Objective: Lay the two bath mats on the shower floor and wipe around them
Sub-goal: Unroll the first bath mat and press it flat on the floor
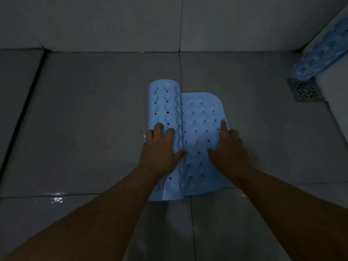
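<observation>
Your two bare forearms reach in from the bottom edge, nearest the camera, and meet over a light blue bath mat (pixel 201 117) lying on the grey tiled shower floor (pixel 84 129). Your left hand (pixel 160 146) rests on the rolled-up part of the mat – fingers spread and fairly straight over the suction-cup side, thumb pointing in toward the seam where roll meets flat sheet, a wide grip that presses rather than clutches. Your right hand (pixel 229 147) lies flat on the unrolled portion just beside it, fingers extended along the mat's right edge, thumb splayed inward; again a wide, pressing grip, holding nothing. The flat part of the mat, dotted with drain holes, spreads between and beyond your hands, its rounded far corner past your right fingertips. Well off to the right of your right hand, a second blue mat (pixel 318 53) – rolled, and patterned – leans against the wall in the corner, its lower end just above a square metal floor drain (pixel 304 90). Wet glints show on the tiles left of your left forearm.
</observation>
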